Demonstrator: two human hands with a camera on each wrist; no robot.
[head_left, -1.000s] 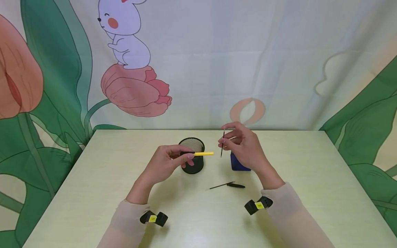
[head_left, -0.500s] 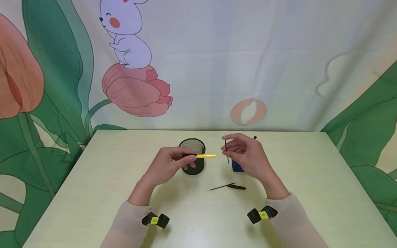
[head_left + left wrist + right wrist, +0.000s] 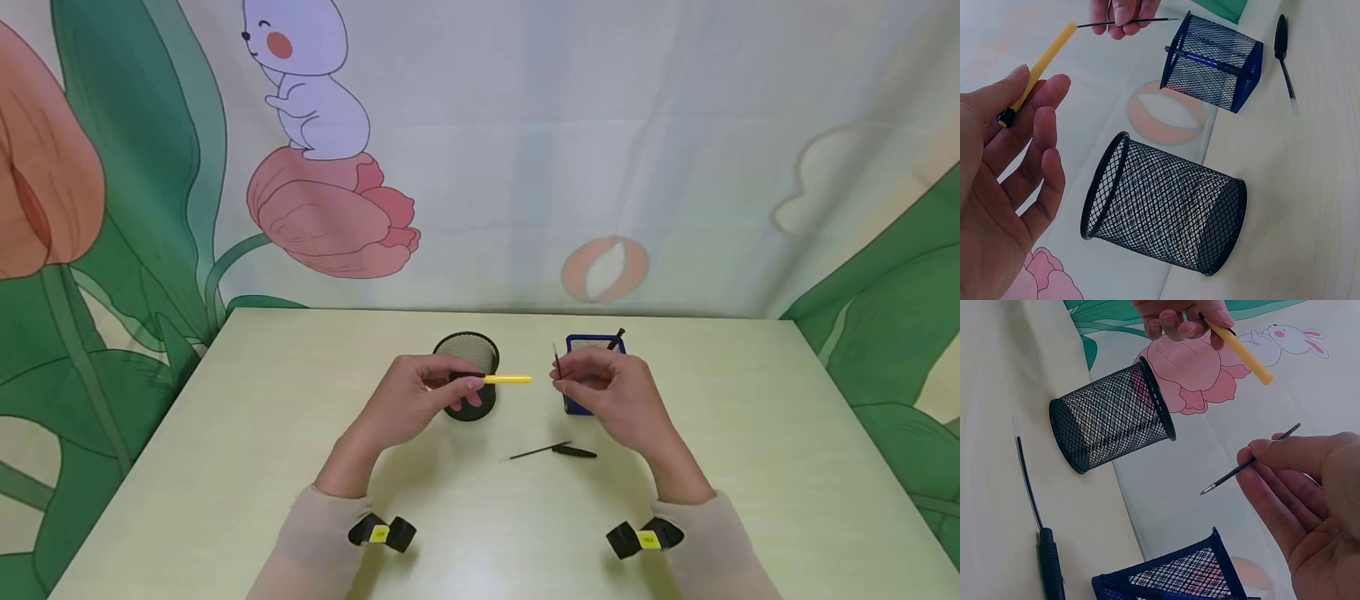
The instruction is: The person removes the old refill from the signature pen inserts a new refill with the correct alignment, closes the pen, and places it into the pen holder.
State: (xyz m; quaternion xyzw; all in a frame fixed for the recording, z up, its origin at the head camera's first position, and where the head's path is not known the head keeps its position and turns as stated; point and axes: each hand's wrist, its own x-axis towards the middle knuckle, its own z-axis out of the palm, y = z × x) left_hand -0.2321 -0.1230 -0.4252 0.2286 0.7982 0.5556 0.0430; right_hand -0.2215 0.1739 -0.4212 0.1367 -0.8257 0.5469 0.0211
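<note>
My left hand (image 3: 408,400) pinches a yellow pen barrel (image 3: 510,379) with a black end piece, its bare yellow end pointing right. In my right hand (image 3: 618,396), thumb and fingertips pinch a thin dark pen refill (image 3: 1229,473) with a metal tip. A short gap separates refill and barrel in the head and right wrist views. Below both hands, a second refill (image 3: 534,452) lies on the table, one end at a black pen part (image 3: 574,452).
Behind my left hand stands a round black mesh pen cup (image 3: 1166,206). A blue square mesh pen holder (image 3: 1210,62) with a pen (image 3: 1207,61) in it stands behind my right hand. A printed curtain (image 3: 480,150) hangs past the table's (image 3: 300,358) far edge.
My right hand has moved down and slightly right, and its index finger has come off the refill's top end into a pinch lower down. The left hand keeps holding the yellow barrel.
</note>
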